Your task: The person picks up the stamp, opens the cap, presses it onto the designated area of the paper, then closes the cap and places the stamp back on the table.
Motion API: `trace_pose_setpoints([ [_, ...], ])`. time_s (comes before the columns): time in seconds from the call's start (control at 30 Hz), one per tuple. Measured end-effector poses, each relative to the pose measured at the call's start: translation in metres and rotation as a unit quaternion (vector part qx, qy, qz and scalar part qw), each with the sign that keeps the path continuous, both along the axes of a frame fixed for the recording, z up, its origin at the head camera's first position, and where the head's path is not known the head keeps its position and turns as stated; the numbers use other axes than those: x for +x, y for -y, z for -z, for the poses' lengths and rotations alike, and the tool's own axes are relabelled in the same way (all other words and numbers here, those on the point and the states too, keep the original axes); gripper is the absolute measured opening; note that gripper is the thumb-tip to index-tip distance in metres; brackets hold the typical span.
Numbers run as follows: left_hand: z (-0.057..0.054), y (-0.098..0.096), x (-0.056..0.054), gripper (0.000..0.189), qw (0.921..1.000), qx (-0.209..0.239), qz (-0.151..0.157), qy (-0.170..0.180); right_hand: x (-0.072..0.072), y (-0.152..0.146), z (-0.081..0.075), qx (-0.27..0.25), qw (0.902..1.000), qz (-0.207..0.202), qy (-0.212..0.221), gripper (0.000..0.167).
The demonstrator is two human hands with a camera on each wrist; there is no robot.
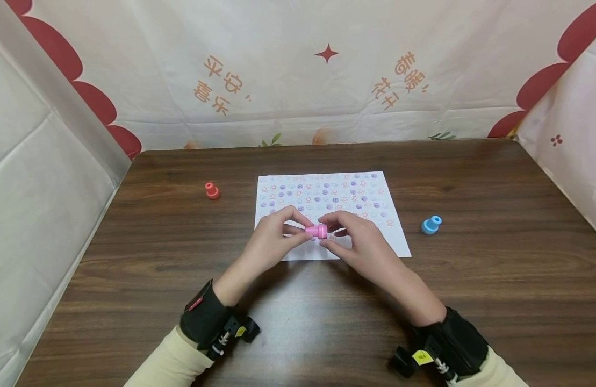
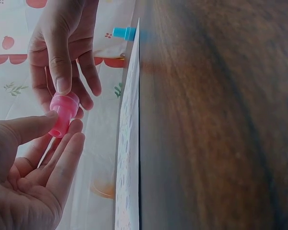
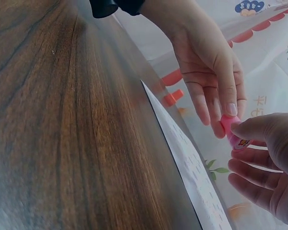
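Observation:
Over the sheet of paper (image 1: 396, 244), printed with rows of small purple, blue and red marks, both hands meet at a small pink toy stamp (image 1: 317, 231). The left hand (image 1: 268, 242) pinches its narrow end between thumb and fingers, as the left wrist view also shows. At the wide end, the thumb and fingers of the right hand (image 1: 360, 244) close around the stamp. In the right wrist view, a small picture (image 3: 243, 142) shows on that wide end, and the right thumb (image 3: 252, 127) lies across the pink stamp. The stamp lies sideways, held above the paper.
A red stamp (image 1: 212, 191) stands on the brown wooden table (image 1: 148, 242) left of the paper. To the right stands a blue stamp (image 1: 431, 224). A pale cloth with red scallops (image 1: 288, 70) hangs behind the table's back edge.

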State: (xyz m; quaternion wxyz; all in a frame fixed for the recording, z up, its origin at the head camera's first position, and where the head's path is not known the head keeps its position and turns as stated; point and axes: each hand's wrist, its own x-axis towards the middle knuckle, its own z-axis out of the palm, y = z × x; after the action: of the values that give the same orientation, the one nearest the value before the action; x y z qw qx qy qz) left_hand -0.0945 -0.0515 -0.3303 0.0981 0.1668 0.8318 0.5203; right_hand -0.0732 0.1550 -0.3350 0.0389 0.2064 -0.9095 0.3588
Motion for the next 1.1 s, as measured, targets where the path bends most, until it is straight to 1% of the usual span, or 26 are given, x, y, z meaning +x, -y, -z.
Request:
trace_pose_setpoints([
  [0.47,0.0036,0.0011,-0.0004,0.016,0.9997,0.013,0.017,0.005,0.001,0.0011,0.0028,-0.01,0.9998,-0.001,-0.016,0.034],
  [0.7,0.0047,0.0007,-0.0004,0.017,0.9997,0.016,0.018,0.008,0.0013,0.0001,0.0042,-0.006,0.9995,0.002,-0.031,0.033],
  [0.87,0.0045,0.0007,0.0002,0.017,0.9997,0.015,0.018,0.01,0.002,0.0002,0.0038,-0.012,0.9996,0.001,-0.027,0.033],
  [1.1,0.0036,0.0018,0.001,0.015,0.9995,0.019,0.025,0.008,0.0032,-0.0015,0.0021,-0.016,0.9997,0.001,-0.018,0.031],
])
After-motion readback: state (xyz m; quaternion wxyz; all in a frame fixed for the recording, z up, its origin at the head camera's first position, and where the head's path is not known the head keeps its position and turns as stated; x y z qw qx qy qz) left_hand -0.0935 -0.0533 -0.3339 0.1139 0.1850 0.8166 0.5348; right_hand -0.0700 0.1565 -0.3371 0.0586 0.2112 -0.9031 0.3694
